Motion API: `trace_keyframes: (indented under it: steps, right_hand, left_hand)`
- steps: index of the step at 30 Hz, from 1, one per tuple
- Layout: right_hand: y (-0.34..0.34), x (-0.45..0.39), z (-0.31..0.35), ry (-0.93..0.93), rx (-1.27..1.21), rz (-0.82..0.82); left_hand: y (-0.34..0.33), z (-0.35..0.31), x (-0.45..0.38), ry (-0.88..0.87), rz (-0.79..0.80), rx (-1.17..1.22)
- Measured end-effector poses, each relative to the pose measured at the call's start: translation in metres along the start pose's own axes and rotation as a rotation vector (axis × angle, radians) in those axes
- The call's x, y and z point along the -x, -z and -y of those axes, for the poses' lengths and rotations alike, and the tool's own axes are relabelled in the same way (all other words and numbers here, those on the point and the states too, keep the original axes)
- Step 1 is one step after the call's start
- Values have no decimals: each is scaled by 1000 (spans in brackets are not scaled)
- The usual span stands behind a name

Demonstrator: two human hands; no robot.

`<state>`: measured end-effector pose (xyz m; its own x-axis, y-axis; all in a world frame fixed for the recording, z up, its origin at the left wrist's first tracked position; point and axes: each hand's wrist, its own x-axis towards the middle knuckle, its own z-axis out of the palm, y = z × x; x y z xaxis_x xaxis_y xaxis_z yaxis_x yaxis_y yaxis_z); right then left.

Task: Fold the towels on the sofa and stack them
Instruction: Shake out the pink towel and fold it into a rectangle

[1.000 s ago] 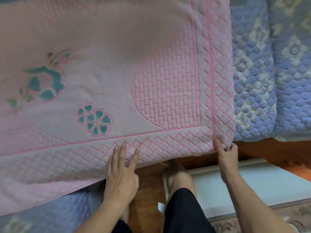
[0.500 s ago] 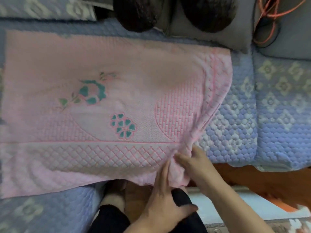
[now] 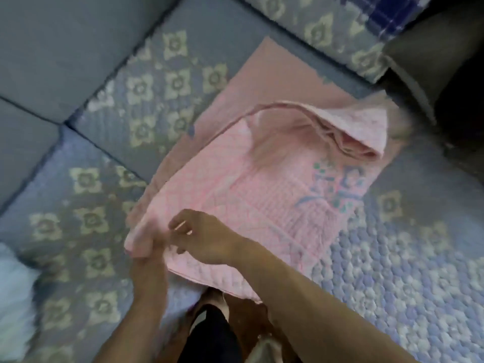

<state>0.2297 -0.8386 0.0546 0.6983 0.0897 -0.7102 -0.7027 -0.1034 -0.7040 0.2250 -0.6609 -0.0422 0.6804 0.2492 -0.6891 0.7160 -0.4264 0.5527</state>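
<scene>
Gripping the pink towel's (image 3: 264, 205) near corner, left hand (image 3: 142, 247) and right hand (image 3: 207, 238) both pinching it, towel partly folded at sofa's (image 3: 392, 271) front edge.

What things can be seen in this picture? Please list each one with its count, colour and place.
towel: one, pink with a blue-green flower, partly folded on the sofa, far edge lifted.
sofa cover: one, blue quilted with pale flower shapes, under the towel.
white fluffy thing: one, at the left edge, too blurred to identify.
dark checked cloth: one, navy, top right.
legs: dark trousers, bottom middle.
left hand: one, its grip on the near-left towel corner.
right hand: one, beside the left, fingers curled at the same corner.
</scene>
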Motion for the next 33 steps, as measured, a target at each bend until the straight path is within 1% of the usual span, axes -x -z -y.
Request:
trace_keyframes:
  steps: [1, 3, 5, 6, 9, 10, 12, 15, 17, 18, 19, 21, 23, 25, 27, 30, 33]
  right_hand:
    - [-3, -12, -5, -45, 124, 26]
    - [7, -31, -20, -126, 421, -35]
    - [39, -41, -33, -227, 630, -143]
    - [58, -50, -35, -248, 720, -196]
    - [110, -76, -26, -222, 961, -289]
    - [123, -84, -20, -211, 1014, -318]
    - [146, -107, -5, -173, 1075, -387]
    - [182, -144, 23, -33, 1172, -516]
    - [206, -164, 40, 30, 1315, -578]
    - [217, -173, 48, 54, 1394, -599]
    - [229, -183, 57, 65, 1442, -615]
    - [250, -206, 75, 35, 1392, -662]
    - [276, -234, 87, -50, 1252, -666]
    - [301, -258, 91, -156, 1078, -628]
    - [319, -273, 88, -189, 902, -592]
    - [334, -286, 82, -147, 789, -599]
    - [341, -287, 81, -48, 651, -632]
  left_hand:
    - [12, 3, -16, 79, 22, 47]
    - [28, 5, -42, 236, 31, 136]
    - [32, 8, -69, 261, 68, 139]
    - [34, 8, -82, 271, 56, 133]
    - [40, 5, -104, 245, 27, 177]
    - [41, 4, -105, 236, 4, 141]
    - [45, 3, -105, 219, -26, -28]
    - [39, -4, -89, 37, -70, -236]
    - [26, -7, -76, -95, -126, -320]
    - [18, -10, -70, -113, -146, -324]
    - [11, -11, -70, -96, -172, -302]
    - [2, -14, -81, -16, -248, -273]
    - [-2, -12, -102, 56, -296, -290]
    - [-4, -7, -113, 50, -297, -355]
    - [-13, -4, -116, 28, -298, -386]
    - [-24, -8, -123, 52, -319, -366]
    - [-28, -10, -124, 50, -358, -335]
